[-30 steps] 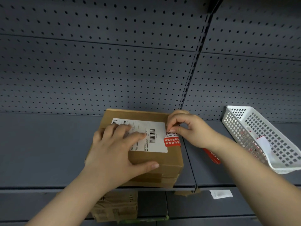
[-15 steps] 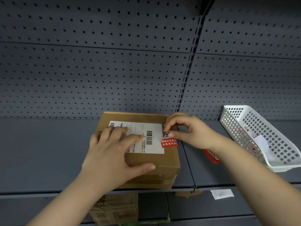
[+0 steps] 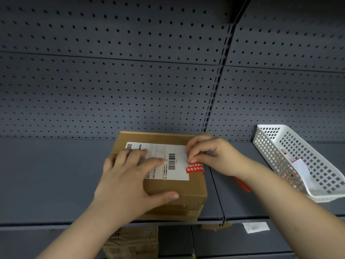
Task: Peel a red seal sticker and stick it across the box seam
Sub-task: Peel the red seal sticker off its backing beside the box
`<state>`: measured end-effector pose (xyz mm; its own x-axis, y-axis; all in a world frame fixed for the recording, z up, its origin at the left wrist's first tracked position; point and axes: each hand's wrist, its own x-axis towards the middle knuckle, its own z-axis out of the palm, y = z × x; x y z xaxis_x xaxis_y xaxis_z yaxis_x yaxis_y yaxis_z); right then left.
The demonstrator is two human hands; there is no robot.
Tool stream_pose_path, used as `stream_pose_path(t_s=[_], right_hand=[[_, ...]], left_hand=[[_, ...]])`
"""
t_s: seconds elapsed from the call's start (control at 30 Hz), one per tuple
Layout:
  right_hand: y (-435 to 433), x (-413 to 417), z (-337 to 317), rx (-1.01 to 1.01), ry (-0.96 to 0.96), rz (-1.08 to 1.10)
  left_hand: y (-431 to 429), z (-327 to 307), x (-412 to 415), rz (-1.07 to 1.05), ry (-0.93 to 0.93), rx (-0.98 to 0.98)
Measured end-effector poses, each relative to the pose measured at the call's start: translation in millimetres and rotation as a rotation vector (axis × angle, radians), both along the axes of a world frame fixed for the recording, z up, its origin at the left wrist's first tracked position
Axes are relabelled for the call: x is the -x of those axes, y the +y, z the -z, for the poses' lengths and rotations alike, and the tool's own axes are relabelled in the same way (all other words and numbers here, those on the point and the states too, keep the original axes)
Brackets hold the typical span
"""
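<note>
Little changed since a second ago: red seal sticker (image 3: 194,168) still at the right edge of the cardboard box (image 3: 173,187) top, right hand (image 3: 214,156) still pinched at its far end, left hand (image 3: 130,176) still flat on the box. Right thumb and forefinger curled together, tips meeting just above the sticker's far end, against the right edge of the white shipping label (image 3: 164,161); red printed part showing just near of the fingertips, bending over the box's right edge. Cannot tell whether pressing or gripping the sticker. Left fingers spread open over the label's left half, thumb stretched along the near part of the top. Box resting on the grey shelf (image 3: 56,174), white basket (image 3: 298,161) well apart to the right, pegboard (image 3: 130,81) behind.
</note>
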<state>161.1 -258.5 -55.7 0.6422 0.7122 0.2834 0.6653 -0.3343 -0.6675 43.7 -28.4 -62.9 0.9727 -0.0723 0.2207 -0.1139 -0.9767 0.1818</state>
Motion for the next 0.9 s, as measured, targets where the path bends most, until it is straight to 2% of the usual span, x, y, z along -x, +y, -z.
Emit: stream_pose_path(t_s=[0.9], right_hand=[[-9, -9, 23, -0.404, 0.368, -0.073]], left_hand=[[0, 0, 0, 0.007, 0.01, 0.008]])
